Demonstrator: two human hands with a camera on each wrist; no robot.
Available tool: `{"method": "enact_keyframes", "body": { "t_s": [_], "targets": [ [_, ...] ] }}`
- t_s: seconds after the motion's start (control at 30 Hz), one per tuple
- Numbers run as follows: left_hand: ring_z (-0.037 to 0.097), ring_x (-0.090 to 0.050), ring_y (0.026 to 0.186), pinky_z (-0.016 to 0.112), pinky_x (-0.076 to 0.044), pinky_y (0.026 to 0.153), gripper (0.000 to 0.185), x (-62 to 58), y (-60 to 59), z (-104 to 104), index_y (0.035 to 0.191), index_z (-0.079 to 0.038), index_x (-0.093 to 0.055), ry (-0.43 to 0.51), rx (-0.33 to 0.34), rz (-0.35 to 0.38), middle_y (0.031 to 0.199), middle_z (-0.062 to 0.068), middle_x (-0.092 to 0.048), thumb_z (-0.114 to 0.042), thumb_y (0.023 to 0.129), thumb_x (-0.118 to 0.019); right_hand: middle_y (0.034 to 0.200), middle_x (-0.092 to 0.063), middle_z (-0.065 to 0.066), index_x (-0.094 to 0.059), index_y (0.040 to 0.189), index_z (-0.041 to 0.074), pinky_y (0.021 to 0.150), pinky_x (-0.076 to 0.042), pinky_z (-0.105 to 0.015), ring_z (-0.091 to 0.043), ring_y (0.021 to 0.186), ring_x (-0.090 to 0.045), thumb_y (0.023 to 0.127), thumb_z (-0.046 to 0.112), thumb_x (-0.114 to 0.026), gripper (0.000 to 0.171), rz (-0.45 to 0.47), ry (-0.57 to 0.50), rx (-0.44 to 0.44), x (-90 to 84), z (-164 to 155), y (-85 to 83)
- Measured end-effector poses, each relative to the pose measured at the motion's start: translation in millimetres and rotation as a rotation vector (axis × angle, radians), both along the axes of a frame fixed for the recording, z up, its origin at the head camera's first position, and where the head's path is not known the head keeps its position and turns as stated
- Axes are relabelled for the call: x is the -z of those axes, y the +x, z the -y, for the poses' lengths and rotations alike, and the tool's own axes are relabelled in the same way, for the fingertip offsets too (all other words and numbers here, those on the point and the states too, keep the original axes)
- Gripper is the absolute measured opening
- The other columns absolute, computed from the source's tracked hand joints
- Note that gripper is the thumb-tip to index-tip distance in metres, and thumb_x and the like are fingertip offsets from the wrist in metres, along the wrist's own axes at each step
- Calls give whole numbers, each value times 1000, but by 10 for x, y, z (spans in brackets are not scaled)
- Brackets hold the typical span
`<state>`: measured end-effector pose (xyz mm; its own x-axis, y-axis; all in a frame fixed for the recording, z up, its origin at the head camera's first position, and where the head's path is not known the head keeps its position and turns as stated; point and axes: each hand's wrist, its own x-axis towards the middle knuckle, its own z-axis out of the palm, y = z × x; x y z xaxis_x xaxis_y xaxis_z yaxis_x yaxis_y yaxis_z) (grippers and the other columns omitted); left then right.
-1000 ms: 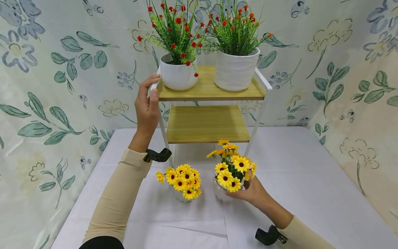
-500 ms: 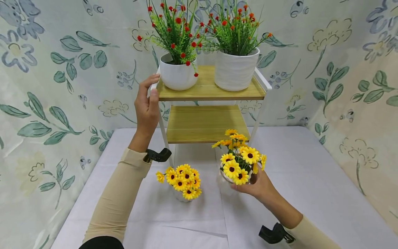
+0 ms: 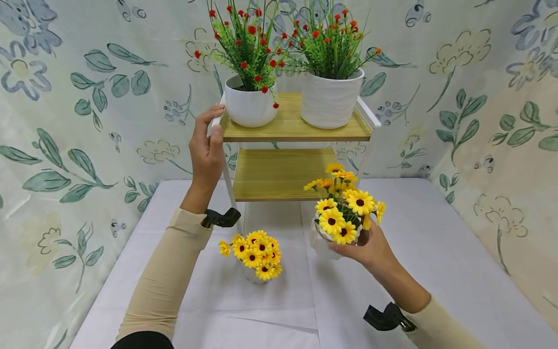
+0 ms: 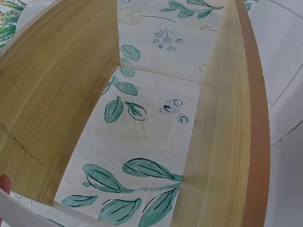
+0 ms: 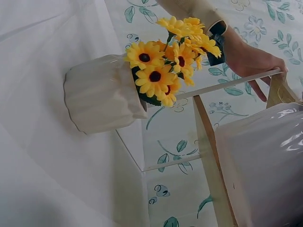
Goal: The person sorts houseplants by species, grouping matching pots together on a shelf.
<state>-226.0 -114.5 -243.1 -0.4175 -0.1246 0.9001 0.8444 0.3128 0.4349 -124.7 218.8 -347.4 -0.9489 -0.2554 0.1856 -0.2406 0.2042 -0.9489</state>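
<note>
My left hand [image 3: 207,150] grips the white side rail at the upper left of a two-tier plant stand [image 3: 285,174] with wooden shelves. In the left wrist view only a fingertip [image 4: 5,183] shows beside the rail. My right hand [image 3: 372,249] holds a white flowerpot [image 3: 321,242] with yellow daisy-like flowers, in front of the lower shelf's right corner. Its fingers are partly hidden behind the pot and blooms. That held pot fills the lower right of the right wrist view. A similar white flowerpot [image 5: 102,94] with yellow flowers stands on the table, left of the held one.
Two white pots with red-flowered plants stand on the upper shelf: a rounded pot [image 3: 250,106] at left and a taller ribbed pot [image 3: 331,102] at right. White cloth [image 3: 279,315] covers the table. A floral-print backdrop [image 3: 131,121] rises behind and at both sides.
My right hand has carried the flowerpot up, to the right and toward the stand. The left hand keeps its grip on the rail, and the other pots have stayed put.
</note>
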Motion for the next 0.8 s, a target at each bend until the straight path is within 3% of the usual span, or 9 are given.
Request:
{"method": "enact_keyframes", "body": {
  "t_s": [0.23,0.43,0.6,0.8],
  "targets": [
    [35,-46,130,38,-33,112,38,3,-6,4,118,17,-49,-2,1,-3,129,29,-53,-9,91,-39,151,-35,4,-25,151,25,99,-42,-19,-19,135,-38,76,12,-80,93,2,12,31,-121,90,-82],
    [39,-45,129,39,-33,111,38,23,-21,7,118,17,-49,3,15,-15,129,30,-53,-8,92,-39,150,-37,4,-28,150,22,104,-39,-26,-18,136,-37,78,14,-79,88,17,-26,45,-168,192,-196],
    [38,-46,129,38,-33,111,38,15,-18,5,118,17,-49,11,14,-14,129,30,-53,-8,91,-39,147,-41,2,-30,149,23,97,-46,-25,-18,131,-43,79,15,-78,85,16,-53,55,-189,248,-300],
    [38,-46,129,38,-34,111,38,12,-21,12,118,17,-49,17,20,-17,129,30,-53,-8,91,-39,145,-42,3,-31,148,25,104,-41,-39,-18,130,-43,78,19,-79,85,25,-45,104,-225,327,-389]
  ]
}}
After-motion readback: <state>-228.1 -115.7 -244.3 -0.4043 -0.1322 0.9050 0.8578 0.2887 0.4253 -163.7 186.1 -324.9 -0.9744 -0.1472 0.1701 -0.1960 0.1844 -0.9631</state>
